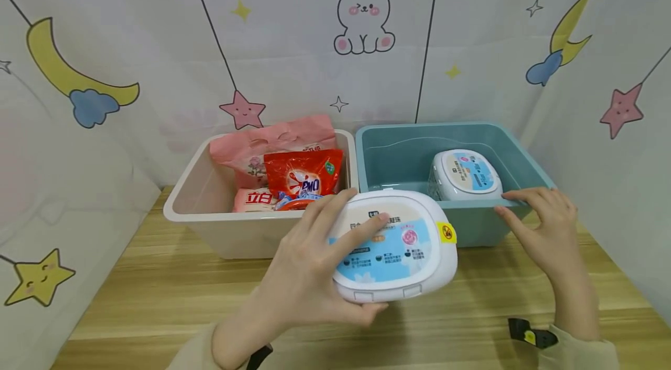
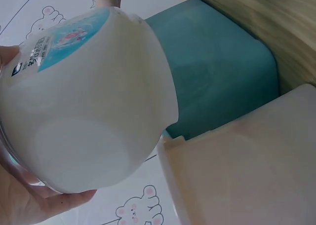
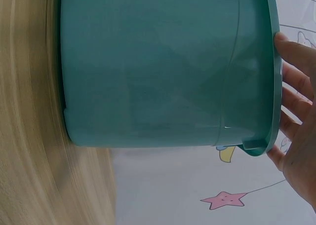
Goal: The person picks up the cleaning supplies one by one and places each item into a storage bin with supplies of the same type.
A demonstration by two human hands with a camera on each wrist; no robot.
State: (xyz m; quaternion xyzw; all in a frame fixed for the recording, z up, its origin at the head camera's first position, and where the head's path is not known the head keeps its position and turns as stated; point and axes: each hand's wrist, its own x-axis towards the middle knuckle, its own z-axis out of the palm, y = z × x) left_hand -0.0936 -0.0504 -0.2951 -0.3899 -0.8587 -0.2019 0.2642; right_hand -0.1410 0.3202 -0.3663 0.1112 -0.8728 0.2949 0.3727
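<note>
Holding a white tub (image 1: 390,271) up in front of two bins, with the other hand on a rim;
the left hand (image 1: 309,265) grasps the white tub, index finger across the lid and thumb along the near underside, above the table (image 1: 136,288); the right hand (image 1: 550,218) pinches the front rim of the teal bin (image 1: 477,227) near its right corner; a second tub (image 1: 466,175) sits inside by that corner; a red packet (image 1: 293,169) and pink packet (image 1: 314,134) lie in the cream bin (image 1: 251,236); the step in hand looks like placing the white tub in the teal bin; the next move probably calls for clearing the front rim, then lowering left of the second tub.
</note>
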